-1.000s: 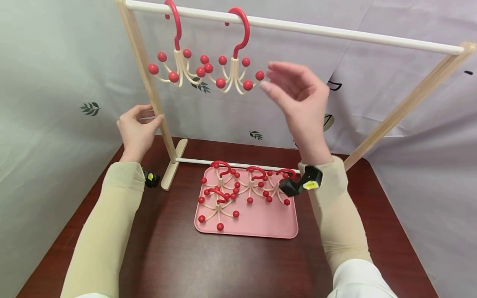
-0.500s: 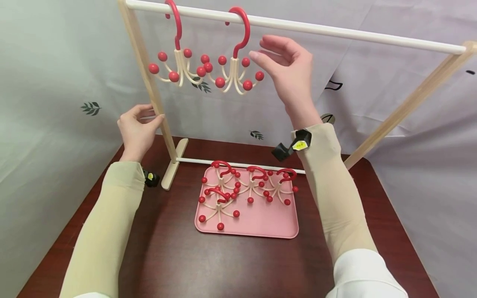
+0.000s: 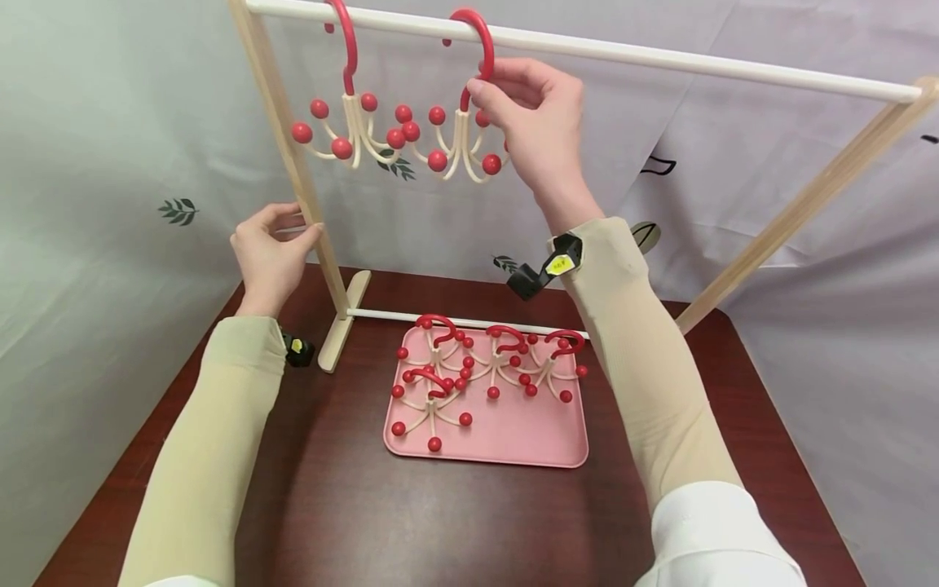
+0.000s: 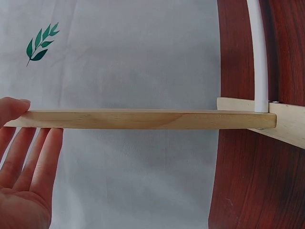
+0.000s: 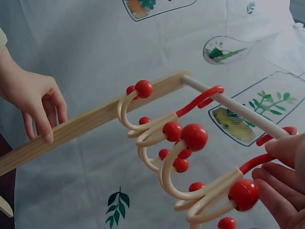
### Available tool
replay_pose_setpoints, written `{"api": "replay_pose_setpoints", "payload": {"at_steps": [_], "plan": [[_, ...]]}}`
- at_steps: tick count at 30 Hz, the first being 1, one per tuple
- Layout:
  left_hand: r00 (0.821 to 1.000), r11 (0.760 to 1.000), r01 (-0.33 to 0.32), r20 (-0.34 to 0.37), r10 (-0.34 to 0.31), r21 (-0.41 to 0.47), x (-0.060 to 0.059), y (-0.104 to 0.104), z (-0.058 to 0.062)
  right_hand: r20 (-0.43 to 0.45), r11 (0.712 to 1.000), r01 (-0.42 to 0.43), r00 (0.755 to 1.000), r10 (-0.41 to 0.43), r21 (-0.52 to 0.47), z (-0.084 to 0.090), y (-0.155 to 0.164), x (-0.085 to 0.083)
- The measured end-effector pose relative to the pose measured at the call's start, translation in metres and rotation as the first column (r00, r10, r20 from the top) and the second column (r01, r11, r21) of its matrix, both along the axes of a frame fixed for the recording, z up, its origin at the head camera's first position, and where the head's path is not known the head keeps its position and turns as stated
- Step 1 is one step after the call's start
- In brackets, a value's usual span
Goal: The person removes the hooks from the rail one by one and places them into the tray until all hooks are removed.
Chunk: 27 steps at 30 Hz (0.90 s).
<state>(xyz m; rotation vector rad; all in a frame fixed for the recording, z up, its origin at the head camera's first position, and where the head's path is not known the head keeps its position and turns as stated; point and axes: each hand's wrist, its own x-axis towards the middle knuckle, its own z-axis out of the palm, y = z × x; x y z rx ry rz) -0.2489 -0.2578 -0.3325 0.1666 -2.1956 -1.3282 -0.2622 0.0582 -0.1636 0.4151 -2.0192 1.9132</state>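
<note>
In the head view, two octopus-shaped hangers with red hooks and red ball tips hang from the white top bar (image 3: pixel 645 55) of a wooden rack. My right hand (image 3: pixel 546 122) pinches the hook of the right-hand hanger (image 3: pixel 460 143) between thumb and fingers, just under the bar. Beside it hangs the other hanger (image 3: pixel 354 122), which no hand touches. My left hand (image 3: pixel 264 253) holds the rack's left wooden post (image 3: pixel 284 134) partway up. The left wrist view shows the thumb on one side of that post (image 4: pixel 143 119) and the fingers on the other.
On the dark red table (image 3: pixel 352 505) lies a pink tray (image 3: pixel 521 436) with several more such hangers. The rack's lower white rod (image 3: pixel 389 318) runs behind the tray, and its right post (image 3: pixel 800 204) slants up at the right. Pale patterned cloth (image 3: pixel 734 179) surrounds the table.
My right hand has moved left and up from beside the right-hand hanger and now pinches its red hook. The left hand has stayed on the post.
</note>
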Motion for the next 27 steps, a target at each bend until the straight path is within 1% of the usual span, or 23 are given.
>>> {"api": "replay_pose_setpoints", "payload": {"at_steps": [3,7,11,14,18,23,27], "plan": [[1.000,1.000,0.001,0.003,-0.001,-0.001,-0.001,0.001,0.000,-0.014,0.999,-0.005,1.000,0.005,-0.047,0.002,-0.002,0.002],[1.000,1.000,0.002,0.010,-0.002,0.002,0.000,0.001,0.000,-0.035,0.997,-0.005,0.999,0.002,-0.082,0.001,-0.003,0.003],[1.000,1.000,0.007,0.011,-0.007,0.012,0.000,0.001,0.001,-0.064,0.995,0.002,0.998,-0.009,-0.096,0.001,0.001,0.004],[1.000,1.000,0.006,0.007,-0.006,0.013,0.000,0.001,0.001,-0.108,0.997,0.023,0.994,-0.031,-0.079,0.002,0.007,0.005],[1.000,1.000,0.004,-0.002,-0.004,0.008,-0.002,0.001,0.000,-0.154,0.996,0.042,0.987,-0.055,-0.082,0.002,0.017,0.006],[1.000,1.000,0.000,-0.005,0.000,0.004,-0.003,0.000,-0.001,-0.167,0.987,0.024,0.985,-0.050,-0.156,0.003,0.028,0.006],[1.000,1.000,-0.001,0.000,0.001,0.004,-0.002,-0.001,-0.001,-0.168,0.981,0.016,0.985,-0.049,-0.194,0.003,0.034,0.009]]}}
